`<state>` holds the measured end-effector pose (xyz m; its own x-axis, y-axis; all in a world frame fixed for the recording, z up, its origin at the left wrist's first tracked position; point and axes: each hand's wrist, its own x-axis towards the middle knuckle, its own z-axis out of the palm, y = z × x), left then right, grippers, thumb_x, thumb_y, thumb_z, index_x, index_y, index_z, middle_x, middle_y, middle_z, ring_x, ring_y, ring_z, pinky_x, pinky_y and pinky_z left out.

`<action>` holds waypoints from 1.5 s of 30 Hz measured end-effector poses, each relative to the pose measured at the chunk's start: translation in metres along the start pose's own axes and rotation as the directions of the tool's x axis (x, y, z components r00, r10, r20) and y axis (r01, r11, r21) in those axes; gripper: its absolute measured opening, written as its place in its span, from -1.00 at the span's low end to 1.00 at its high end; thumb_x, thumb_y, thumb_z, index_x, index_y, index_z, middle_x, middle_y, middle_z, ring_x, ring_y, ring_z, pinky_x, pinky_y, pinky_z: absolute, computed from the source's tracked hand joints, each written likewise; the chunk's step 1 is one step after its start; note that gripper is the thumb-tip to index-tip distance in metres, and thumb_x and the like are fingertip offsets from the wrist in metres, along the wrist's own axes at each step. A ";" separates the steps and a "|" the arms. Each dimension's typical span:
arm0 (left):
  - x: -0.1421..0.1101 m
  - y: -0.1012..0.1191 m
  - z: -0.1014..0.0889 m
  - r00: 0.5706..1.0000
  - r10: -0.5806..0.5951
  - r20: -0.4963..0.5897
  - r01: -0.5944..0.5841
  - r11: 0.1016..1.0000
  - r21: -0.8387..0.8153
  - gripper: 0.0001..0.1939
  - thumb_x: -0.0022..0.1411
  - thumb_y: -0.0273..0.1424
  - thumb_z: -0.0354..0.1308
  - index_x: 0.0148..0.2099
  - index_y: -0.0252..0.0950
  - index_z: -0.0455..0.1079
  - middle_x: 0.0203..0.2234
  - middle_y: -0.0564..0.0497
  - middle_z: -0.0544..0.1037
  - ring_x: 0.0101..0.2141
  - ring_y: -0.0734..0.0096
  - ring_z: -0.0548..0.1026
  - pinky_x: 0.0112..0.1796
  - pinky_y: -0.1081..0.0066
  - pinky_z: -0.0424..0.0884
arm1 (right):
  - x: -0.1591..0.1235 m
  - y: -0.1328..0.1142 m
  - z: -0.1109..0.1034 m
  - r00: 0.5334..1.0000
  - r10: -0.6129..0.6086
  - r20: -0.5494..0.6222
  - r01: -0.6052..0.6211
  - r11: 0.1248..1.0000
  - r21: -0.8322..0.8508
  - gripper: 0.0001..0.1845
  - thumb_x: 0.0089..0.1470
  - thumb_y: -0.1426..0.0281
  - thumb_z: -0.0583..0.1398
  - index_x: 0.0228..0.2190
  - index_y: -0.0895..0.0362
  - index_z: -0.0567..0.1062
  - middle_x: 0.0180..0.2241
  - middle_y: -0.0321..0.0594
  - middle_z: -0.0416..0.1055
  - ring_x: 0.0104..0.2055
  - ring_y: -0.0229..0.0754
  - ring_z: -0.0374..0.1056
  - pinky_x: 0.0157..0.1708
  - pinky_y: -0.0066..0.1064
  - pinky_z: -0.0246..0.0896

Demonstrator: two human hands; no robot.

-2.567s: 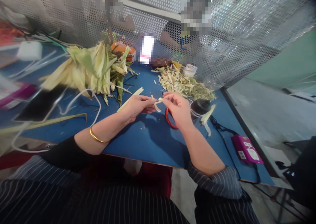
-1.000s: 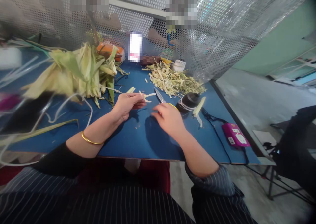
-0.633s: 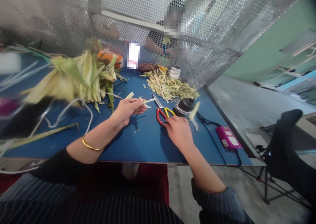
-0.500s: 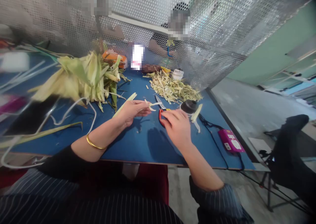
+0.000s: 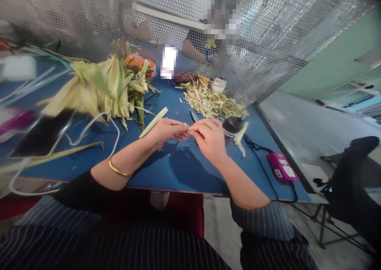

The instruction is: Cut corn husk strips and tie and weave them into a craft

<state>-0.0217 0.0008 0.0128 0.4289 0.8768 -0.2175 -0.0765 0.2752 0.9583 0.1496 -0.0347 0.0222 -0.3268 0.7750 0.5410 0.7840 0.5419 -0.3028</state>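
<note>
Over the blue table, my left hand pinches a small pale piece of corn husk. The fingertips of my right hand close on the same piece, so most of it is hidden. Just behind my right hand lie scissors, with only the blades showing. A jar with a black lid stands right of that hand, beside a loose husk strip. Another husk strip lies behind my left wrist. Farther back are a heap of whole corn husks and a pile of shredded husk.
At left lie a dark-screened device and a white cable. A purple packet sits at the right edge with a black cord. A perforated partition rises behind, with a lit screen before it and people beyond.
My right hand has moved left and up from above the scissors' red handles to my left fingertips, and its fingers have closed on the husk piece. The view has shifted slightly.
</note>
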 end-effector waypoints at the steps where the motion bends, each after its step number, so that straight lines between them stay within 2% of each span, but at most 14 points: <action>1: 0.000 0.000 -0.001 1.000 0.001 0.017 -0.001 1.000 0.012 -0.82 0.03 -0.35 0.25 -0.32 -0.35 0.54 -0.47 -0.10 0.60 -0.44 0.42 0.56 -0.32 0.40 0.47 | 0.003 0.000 -0.001 1.000 0.016 0.008 -0.017 1.000 0.022 -0.87 0.15 0.38 0.13 -0.40 0.05 0.48 -0.30 -0.27 0.49 -0.19 -0.18 0.37 -0.05 -0.23 0.05; 5: 0.003 -0.001 -0.005 0.998 -0.021 0.066 0.015 0.997 0.082 -0.82 0.00 -0.34 0.26 -0.34 -0.35 0.55 -0.52 -0.10 0.59 -0.49 0.41 0.55 -0.37 0.40 0.47 | 0.010 0.003 -0.001 0.994 0.056 0.096 -0.076 0.971 0.226 -0.90 0.09 0.46 0.14 -0.44 0.08 0.42 -0.21 -0.24 0.49 -0.13 -0.16 0.38 -0.08 -0.25 0.13; 9: 0.003 0.000 -0.007 0.992 -0.051 0.116 0.036 0.991 0.129 -0.85 -0.02 -0.37 0.26 -0.38 -0.36 0.55 -0.50 -0.11 0.60 -0.52 0.43 0.54 -0.40 0.43 0.46 | 0.009 0.010 0.003 0.978 0.104 0.179 -0.175 0.877 0.448 -0.96 0.06 0.41 0.18 -0.43 0.09 0.40 -0.30 -0.26 0.48 -0.24 -0.20 0.39 -0.19 -0.32 0.23; 14: 0.002 0.001 -0.006 0.989 -0.059 0.132 0.041 0.990 0.138 -0.84 -0.01 -0.38 0.26 -0.37 -0.39 0.55 -0.50 -0.13 0.60 -0.51 0.42 0.53 -0.38 0.42 0.46 | 0.004 0.014 0.009 0.968 0.176 0.180 -0.244 0.833 0.497 -0.93 0.08 0.37 0.16 -0.34 0.09 0.39 -0.40 -0.29 0.42 -0.35 -0.25 0.34 -0.28 -0.36 0.23; 19: 0.003 -0.001 -0.006 0.989 -0.043 0.144 0.028 0.995 0.099 -0.78 -0.01 -0.38 0.28 -0.30 -0.42 0.54 -0.49 -0.15 0.60 -0.51 0.41 0.52 -0.36 0.39 0.46 | 0.003 0.010 0.013 0.958 0.236 0.160 -0.285 0.776 0.563 -0.79 0.07 0.41 0.15 -0.19 0.10 0.36 -0.36 -0.27 0.44 -0.31 -0.26 0.36 -0.25 -0.36 0.24; 24: 0.005 -0.003 -0.006 0.988 -0.021 0.154 0.008 0.997 0.082 -0.76 0.02 -0.39 0.27 -0.23 -0.39 0.54 -0.50 -0.08 0.59 -0.45 0.41 0.54 -0.32 0.40 0.47 | 0.001 0.009 0.018 0.934 0.345 0.089 -0.335 0.766 0.549 -0.81 0.05 0.42 0.15 -0.22 0.14 0.39 -0.41 -0.29 0.41 -0.39 -0.30 0.33 -0.33 -0.41 0.23; 29: 0.006 -0.005 -0.004 0.993 0.016 0.120 -0.037 0.984 0.173 -0.75 0.01 -0.35 0.29 -0.26 -0.41 0.54 -0.51 -0.07 0.58 -0.49 0.47 0.50 -0.37 0.45 0.44 | 0.001 0.009 0.023 0.921 0.385 0.068 -0.353 0.745 0.565 -0.80 0.04 0.41 0.16 -0.22 0.15 0.41 -0.42 -0.29 0.40 -0.41 -0.31 0.31 -0.39 -0.44 0.21; 32: 0.006 -0.007 -0.002 0.996 0.034 0.087 -0.049 0.982 0.182 -0.75 0.02 -0.34 0.28 -0.27 -0.42 0.54 -0.54 -0.07 0.57 -0.52 0.48 0.48 -0.39 0.46 0.43 | 0.002 0.009 0.021 0.905 0.411 0.110 -0.388 0.691 0.610 -0.76 0.02 0.40 0.17 -0.21 0.15 0.44 -0.42 -0.29 0.41 -0.40 -0.31 0.31 -0.37 -0.43 0.23; 36: 0.005 -0.006 -0.003 0.995 0.041 0.092 -0.056 0.984 0.168 -0.75 0.00 -0.33 0.28 -0.29 -0.41 0.55 -0.57 -0.06 0.55 -0.54 0.48 0.46 -0.42 0.46 0.42 | 0.003 0.012 0.015 0.881 0.402 0.248 -0.453 0.571 0.684 -0.67 -0.02 0.35 0.22 -0.16 0.14 0.48 -0.40 -0.29 0.42 -0.41 -0.32 0.29 -0.33 -0.41 0.23; 38: 0.004 -0.005 -0.003 0.994 0.046 0.101 -0.064 0.981 0.184 -0.77 0.00 -0.31 0.28 -0.37 -0.40 0.54 -0.59 -0.06 0.53 -0.56 0.49 0.45 -0.45 0.48 0.39 | 0.003 0.015 0.014 0.874 0.374 0.311 -0.477 0.535 0.697 -0.69 -0.06 0.33 0.26 -0.22 0.14 0.51 -0.42 -0.30 0.42 -0.42 -0.32 0.29 -0.31 -0.40 0.22; 42: 0.005 -0.006 -0.005 0.988 0.062 0.143 -0.093 0.972 0.217 -0.81 0.00 -0.33 0.25 -0.48 -0.38 0.51 -0.63 -0.04 0.50 -0.58 0.50 0.42 -0.48 0.48 0.35 | 0.002 0.021 0.014 0.890 0.328 0.317 -0.454 0.561 0.692 -0.85 -0.08 0.33 0.27 -0.42 0.15 0.51 -0.48 -0.32 0.42 -0.42 -0.31 0.29 -0.31 -0.41 0.19; 45: 0.006 -0.007 -0.005 0.987 0.061 0.146 -0.094 0.969 0.230 -0.82 0.00 -0.34 0.25 -0.45 -0.38 0.52 -0.62 -0.03 0.49 -0.58 0.49 0.41 -0.47 0.45 0.34 | 0.002 0.020 0.015 0.901 0.323 0.288 -0.433 0.651 0.623 -0.87 -0.06 0.33 0.26 -0.46 0.15 0.48 -0.53 -0.34 0.37 -0.47 -0.32 0.24 -0.39 -0.44 0.14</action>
<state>-0.0233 0.0063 0.0034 0.5500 0.8250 -0.1295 0.0929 0.0936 0.9913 0.1569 -0.0175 0.0052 -0.1934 0.9674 0.1635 0.3229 0.2202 -0.9205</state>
